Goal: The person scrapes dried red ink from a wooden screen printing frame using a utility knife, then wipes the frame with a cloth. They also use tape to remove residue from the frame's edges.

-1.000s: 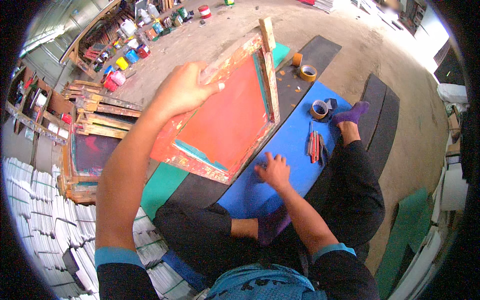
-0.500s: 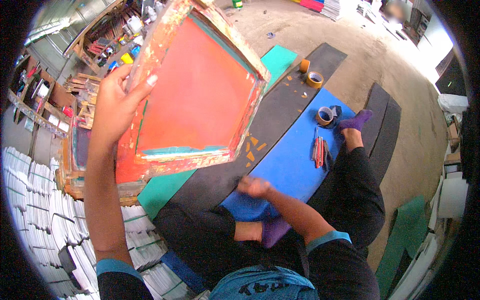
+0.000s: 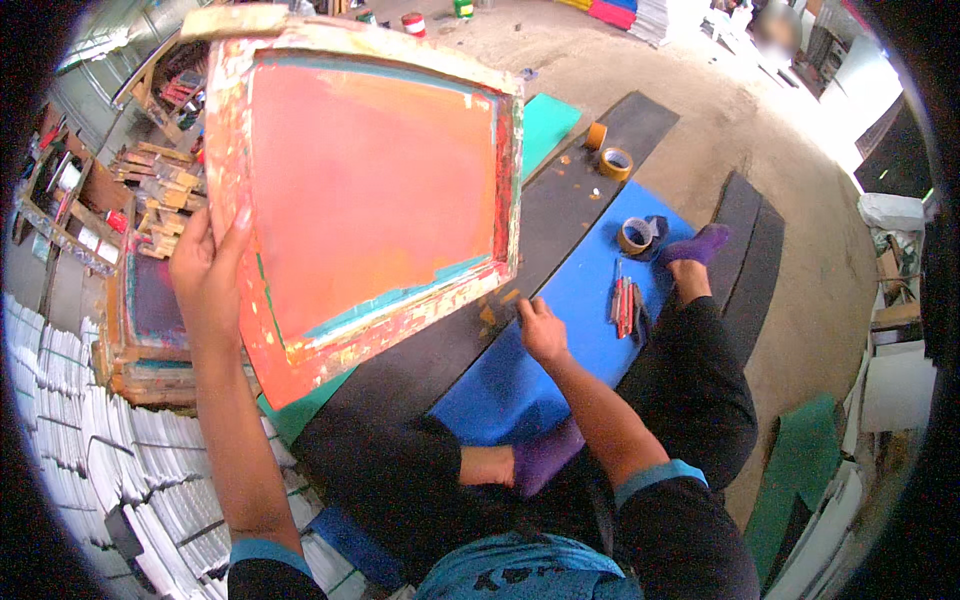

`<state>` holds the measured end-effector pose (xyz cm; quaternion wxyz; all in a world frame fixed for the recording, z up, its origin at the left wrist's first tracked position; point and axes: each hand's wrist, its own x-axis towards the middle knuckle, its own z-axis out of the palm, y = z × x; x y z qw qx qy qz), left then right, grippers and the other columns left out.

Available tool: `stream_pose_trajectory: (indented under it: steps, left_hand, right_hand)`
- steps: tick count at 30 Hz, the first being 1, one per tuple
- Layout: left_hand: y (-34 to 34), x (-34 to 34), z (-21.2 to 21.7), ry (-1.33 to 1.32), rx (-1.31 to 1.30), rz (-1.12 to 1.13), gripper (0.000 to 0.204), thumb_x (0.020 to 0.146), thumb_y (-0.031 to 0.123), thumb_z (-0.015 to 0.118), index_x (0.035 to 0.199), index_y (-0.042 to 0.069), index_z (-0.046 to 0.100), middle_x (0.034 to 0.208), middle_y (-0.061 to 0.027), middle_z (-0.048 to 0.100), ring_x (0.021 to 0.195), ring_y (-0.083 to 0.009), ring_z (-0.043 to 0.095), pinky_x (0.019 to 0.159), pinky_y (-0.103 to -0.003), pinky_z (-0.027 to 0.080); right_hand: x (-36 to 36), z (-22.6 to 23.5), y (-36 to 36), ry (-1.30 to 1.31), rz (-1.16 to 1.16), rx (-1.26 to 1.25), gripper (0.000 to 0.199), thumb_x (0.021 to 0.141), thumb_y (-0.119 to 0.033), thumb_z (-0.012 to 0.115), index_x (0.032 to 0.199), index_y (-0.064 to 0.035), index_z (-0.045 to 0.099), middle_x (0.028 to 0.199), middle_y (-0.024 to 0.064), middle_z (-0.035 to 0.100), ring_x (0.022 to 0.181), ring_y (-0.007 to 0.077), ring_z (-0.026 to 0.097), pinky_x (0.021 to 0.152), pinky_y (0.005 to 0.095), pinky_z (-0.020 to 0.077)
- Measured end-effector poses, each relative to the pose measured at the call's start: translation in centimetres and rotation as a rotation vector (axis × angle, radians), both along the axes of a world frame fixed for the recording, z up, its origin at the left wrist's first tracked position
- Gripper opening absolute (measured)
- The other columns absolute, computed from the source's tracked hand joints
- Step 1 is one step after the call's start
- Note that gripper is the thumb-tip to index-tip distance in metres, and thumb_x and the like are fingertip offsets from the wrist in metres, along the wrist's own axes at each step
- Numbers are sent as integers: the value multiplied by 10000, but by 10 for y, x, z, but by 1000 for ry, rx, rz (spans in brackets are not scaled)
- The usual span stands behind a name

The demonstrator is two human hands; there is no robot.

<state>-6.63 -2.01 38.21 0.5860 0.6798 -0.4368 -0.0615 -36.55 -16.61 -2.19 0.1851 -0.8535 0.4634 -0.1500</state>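
My left hand grips the left side of a paint-smeared wooden screen-printing frame, its fingers wrapped around the wood. The frame stands tilted up in the air, its orange-red panel facing me, with teal streaks along the inner edges. Over the blue mat, my right hand is closed, thumb and fingers drawn together; whatever may be in them is too small to tell. Brown tape scraps lie on the dark mat just left of that hand.
A tape roll and a cluster of pens rest on the blue mat beside my foot. Another tape roll is on the dark mat. More frames lean at left, above bundled white stacks. A person is far back right.
The frame has swung to face me more squarely and shifted left. My left hand has moved down along its side. My right hand has risen slightly, away from me and to the right.
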Motion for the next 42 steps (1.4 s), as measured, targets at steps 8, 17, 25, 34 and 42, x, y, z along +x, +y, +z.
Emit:
stream_pose_trajectory:
  steps: [8,17,25,34,42]
  left_hand:
    - [6,1,-69,234,-187,-25,309,952,85,646,1232,-41,607,1154,-52,658,1000,-96,597,899,-259,457]
    - [19,12,-105,492,-230,72,228,964,134,642,1139,-12,648,1073,-55,659,952,-115,602,857,-281,468]
    - [23,0,-119,486,-324,67,185,970,150,632,1080,2,650,1030,-45,656,921,-115,606,838,-291,482]
    - [25,5,-146,645,-308,110,158,960,138,647,1053,10,646,996,-49,647,893,-126,599,812,-306,494]
    - [28,-45,-170,886,-321,267,211,953,141,644,1089,-12,594,1074,-106,623,962,-199,606,841,-365,507]
  right_hand:
    - [-5,-42,36,-67,-115,103,267,897,-38,478,1147,-81,563,1101,237,564,949,458,620,795,550,526]
    - [5,-20,-29,-265,-819,59,248,881,3,472,1106,-16,576,1100,246,538,1003,453,578,853,512,502]
    - [28,-35,-33,-276,-520,12,397,871,2,488,1246,-63,601,1144,238,552,1034,413,576,910,475,507]
    - [1,32,15,177,-580,-204,472,820,-72,586,1284,-143,635,1300,217,509,1154,420,518,984,490,449]
    - [41,128,79,-1209,-569,994,732,971,-400,626,1529,-72,283,1239,159,588,961,266,628,784,430,555]
